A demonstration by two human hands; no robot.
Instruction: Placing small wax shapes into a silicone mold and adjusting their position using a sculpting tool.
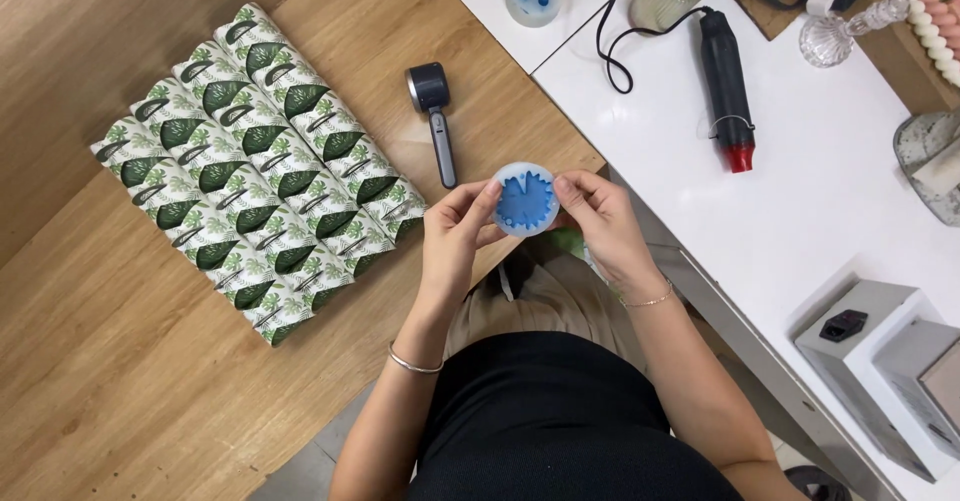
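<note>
Fingers [487,197] of the left hand [455,233] and right hand [600,223] pinch a round translucent silicone mould with blue filling [525,200] from nine and three o'clock, above the wooden counter [120,361] edge.

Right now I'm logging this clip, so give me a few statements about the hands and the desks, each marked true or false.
1. Both hands hold the round blue mould. True: the left hand and right hand pinch it from either side.
2. The black heat gun lies on the wooden table. False: it lies on the white table.
3. The leaf-printed rolls lie side by side on the wooden table. True.
4. The grey handheld tool is in the right hand. False: it lies on the wooden table, untouched.
</note>
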